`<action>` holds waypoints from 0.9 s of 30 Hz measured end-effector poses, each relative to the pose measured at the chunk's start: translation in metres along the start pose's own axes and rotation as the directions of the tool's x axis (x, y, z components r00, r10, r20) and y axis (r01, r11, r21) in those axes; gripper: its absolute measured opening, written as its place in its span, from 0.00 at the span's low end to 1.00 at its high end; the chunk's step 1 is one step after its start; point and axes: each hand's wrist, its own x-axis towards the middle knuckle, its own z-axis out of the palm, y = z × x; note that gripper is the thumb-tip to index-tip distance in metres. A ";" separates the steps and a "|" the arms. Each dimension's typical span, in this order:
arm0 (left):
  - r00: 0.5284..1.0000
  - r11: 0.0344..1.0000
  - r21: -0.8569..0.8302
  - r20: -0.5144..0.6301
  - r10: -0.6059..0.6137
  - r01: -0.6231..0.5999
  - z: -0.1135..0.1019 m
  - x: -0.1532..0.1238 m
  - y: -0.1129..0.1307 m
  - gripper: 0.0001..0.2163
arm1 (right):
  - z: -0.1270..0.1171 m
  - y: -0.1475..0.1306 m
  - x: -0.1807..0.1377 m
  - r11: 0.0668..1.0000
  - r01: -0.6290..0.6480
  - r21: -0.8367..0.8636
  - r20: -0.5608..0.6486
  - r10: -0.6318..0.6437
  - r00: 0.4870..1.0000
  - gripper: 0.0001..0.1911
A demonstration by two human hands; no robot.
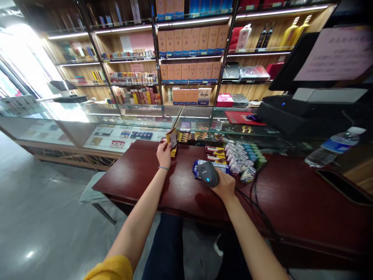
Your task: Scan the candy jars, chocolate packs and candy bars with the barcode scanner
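My left hand (164, 153) is closed on a small yellow and dark box (172, 139), held upright at the far edge of the dark red desk (140, 175). My right hand (223, 186) grips a grey barcode scanner (207, 174) with a blue light, its head pointing left toward the box. A black cable (259, 206) runs from the scanner over the desk. Just beyond the scanner lies a blue and white packet (196, 166).
Small clear jars with green and blue lids (244, 159) and flat snack packs (215, 152) stand on the desk beyond my right hand. A water bottle (335, 147) lies at the right. A black register (303, 112) sits on the glass counter (116, 116). Stocked shelves (189, 50) fill the back wall.
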 end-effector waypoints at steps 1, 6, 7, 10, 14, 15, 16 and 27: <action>0.995 0.990 0.104 0.048 0.092 -0.096 -0.008 0.010 0.001 0.10 | 0.000 0.000 0.000 1.000 -0.002 -0.001 -0.002 0.002 1.000 0.16; 0.844 0.781 0.401 0.455 0.285 -0.480 -0.045 0.044 0.000 0.11 | 0.001 0.001 -0.002 0.999 -0.036 0.010 -0.006 0.036 0.999 0.16; 0.803 0.725 0.436 0.532 0.270 -0.533 -0.050 0.047 -0.003 0.12 | 0.001 0.002 -0.002 0.999 -0.041 0.014 -0.008 0.041 0.999 0.17; 0.723 0.598 0.499 0.658 0.210 -0.628 -0.058 0.049 -0.012 0.13 | 0.001 0.003 -0.003 0.999 -0.035 0.022 -0.015 0.036 0.999 0.17; 0.702 0.529 0.536 0.691 0.173 -0.658 -0.057 0.048 -0.024 0.14 | 0.000 0.003 -0.002 0.999 -0.031 0.024 -0.029 0.032 0.999 0.17; 0.700 0.523 0.538 0.694 0.170 -0.661 -0.056 0.047 -0.026 0.14 | 0.000 0.003 -0.002 0.999 -0.033 0.024 -0.031 0.034 0.999 0.17; 0.697 0.519 0.538 0.697 0.168 -0.664 -0.055 0.048 -0.029 0.15 | 0.000 0.003 -0.002 0.999 -0.034 0.024 -0.032 0.035 0.999 0.17; 0.641 0.529 0.468 0.740 0.203 -0.708 -0.054 0.048 -0.041 0.15 | 0.001 0.006 -0.005 0.999 -0.045 0.003 -0.012 0.045 0.999 0.18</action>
